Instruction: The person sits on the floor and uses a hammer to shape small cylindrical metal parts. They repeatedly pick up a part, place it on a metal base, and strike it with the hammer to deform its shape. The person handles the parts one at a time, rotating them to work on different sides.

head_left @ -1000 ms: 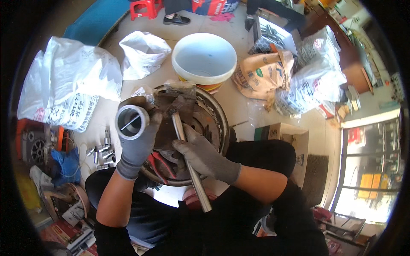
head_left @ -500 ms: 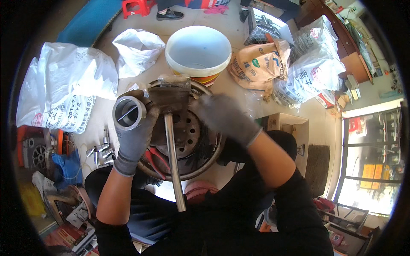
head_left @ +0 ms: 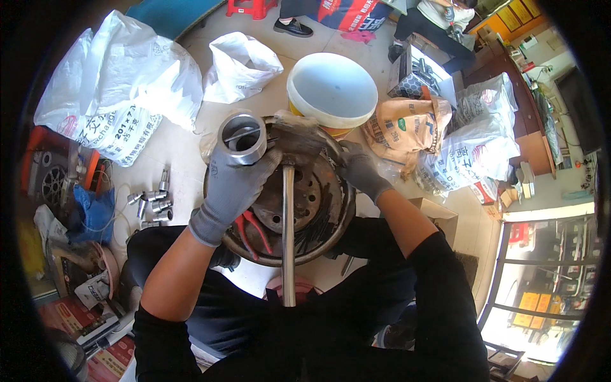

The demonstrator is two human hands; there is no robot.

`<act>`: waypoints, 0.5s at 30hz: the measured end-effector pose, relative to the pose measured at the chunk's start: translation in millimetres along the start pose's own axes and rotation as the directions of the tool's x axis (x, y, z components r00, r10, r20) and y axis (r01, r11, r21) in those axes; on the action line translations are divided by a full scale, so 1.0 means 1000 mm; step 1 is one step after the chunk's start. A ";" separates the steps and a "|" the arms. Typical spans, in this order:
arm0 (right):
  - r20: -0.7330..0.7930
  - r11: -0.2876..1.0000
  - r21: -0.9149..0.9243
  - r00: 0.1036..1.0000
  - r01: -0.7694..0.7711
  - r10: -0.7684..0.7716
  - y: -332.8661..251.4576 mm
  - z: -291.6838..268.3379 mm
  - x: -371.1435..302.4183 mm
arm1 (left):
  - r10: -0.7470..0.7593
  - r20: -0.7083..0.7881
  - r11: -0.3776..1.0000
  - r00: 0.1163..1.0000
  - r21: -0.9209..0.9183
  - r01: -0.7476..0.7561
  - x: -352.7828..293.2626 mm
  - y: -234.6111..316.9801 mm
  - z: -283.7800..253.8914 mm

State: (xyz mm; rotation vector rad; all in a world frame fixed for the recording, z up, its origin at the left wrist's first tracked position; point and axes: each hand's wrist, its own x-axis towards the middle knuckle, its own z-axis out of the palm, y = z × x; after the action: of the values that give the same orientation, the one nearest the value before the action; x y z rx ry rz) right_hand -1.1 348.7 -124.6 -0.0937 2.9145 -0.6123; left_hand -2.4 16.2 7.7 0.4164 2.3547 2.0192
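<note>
My left hand [head_left: 234, 181], in a grey glove, is closed around a short, thick-walled steel sleeve [head_left: 254, 150] and holds it with its open mouth up. A thin rod shows inside the sleeve. Below, a dark steel wheel rim [head_left: 299, 258] lies flat. A heavy hammer with a shiny metal handle [head_left: 289, 242] rests across it, the handle toward me. Red-handled pliers [head_left: 257, 233] and thin dark rods [head_left: 314, 232] lie within the rim. My gloved right hand [head_left: 364, 170] is at the rim's right far edge, fingers curled; what they grip is hidden.
Beyond the wheel stands a white bucket [head_left: 333, 89]. White sacks [head_left: 127, 83] are at left, a brown paper bag [head_left: 407, 127] at right. Several steel fittings [head_left: 153, 200] lie on the left floor. A cardboard box [head_left: 436, 216] sits by my right knee; other people are at the back.
The view has shifted, so the surroundings sit lower and farther right. My right hand has moved from beside the hammer head out to the rim's right edge. My left hand still holds the sleeve.
</note>
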 end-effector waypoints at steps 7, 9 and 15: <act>0.053 0.972 0.199 0.992 -0.121 0.113 -0.010 -0.056 -0.010 | 0.207 -0.011 0.978 0.978 0.002 -0.207 0.006 -0.002 0.004; 0.153 0.772 0.585 0.968 -0.250 0.197 -0.028 -0.082 -0.020 | 0.228 0.035 0.974 0.973 -0.003 -0.228 0.005 0.000 0.004; 0.049 0.163 0.985 0.996 -0.061 0.074 -0.115 -0.113 -0.055 | -0.076 0.206 0.905 0.975 -0.397 0.155 0.000 0.012 0.007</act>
State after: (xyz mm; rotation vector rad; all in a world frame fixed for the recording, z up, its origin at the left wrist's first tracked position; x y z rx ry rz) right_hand 36.8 293.6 31.7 0.2156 1.8273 -2.3304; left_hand 1.7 24.7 18.6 0.4138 1.7387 2.2276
